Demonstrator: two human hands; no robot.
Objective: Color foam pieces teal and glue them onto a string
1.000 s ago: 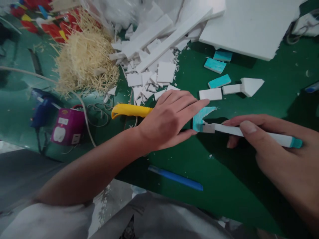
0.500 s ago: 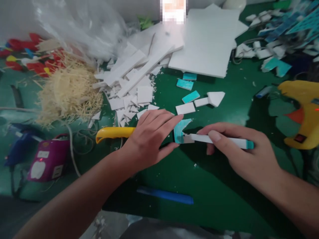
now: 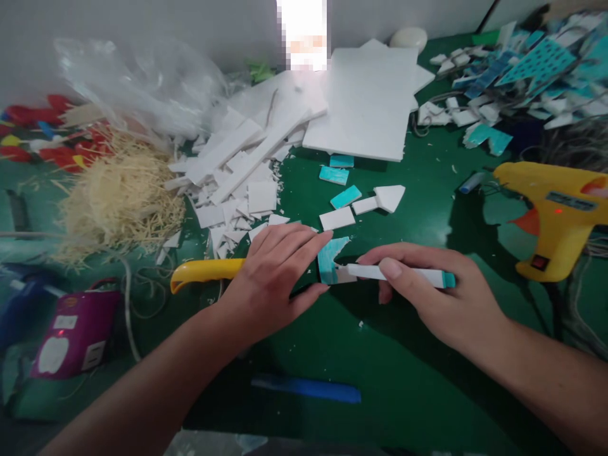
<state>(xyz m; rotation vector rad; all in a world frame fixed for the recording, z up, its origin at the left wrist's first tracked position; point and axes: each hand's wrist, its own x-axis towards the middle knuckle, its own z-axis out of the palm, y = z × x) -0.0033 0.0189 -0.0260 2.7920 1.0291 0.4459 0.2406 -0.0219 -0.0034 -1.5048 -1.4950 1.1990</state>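
Observation:
My right hand (image 3: 441, 294) is closed round a white marker (image 3: 413, 275) with a turquoise end. Its tip touches a small cut foam piece (image 3: 327, 261), mostly coloured turquoise, with a white part at the lower right. My left hand (image 3: 275, 272) lies over the left side of this piece, forefinger and thumb gripping it at its edges. A yellow handle (image 3: 204, 271) sticks out from under the left hand; its other end is hidden. Beyond the hands lie several small foam pieces, among them a turquoise one (image 3: 346, 197) and a white arrow-like one (image 3: 389, 197).
A yellow glue gun (image 3: 553, 212) stands at right. White foam scraps (image 3: 237, 209), a foam sheet (image 3: 363, 101) and straw-like shreds (image 3: 128, 196) lie behind. At left is a purple box (image 3: 78, 332); a blue stick-like object (image 3: 306, 387) lies in front.
The view has shifted, so everything appears a little further left and lower. Both hands keep their hold, and the marker tip stays on the foam piece.

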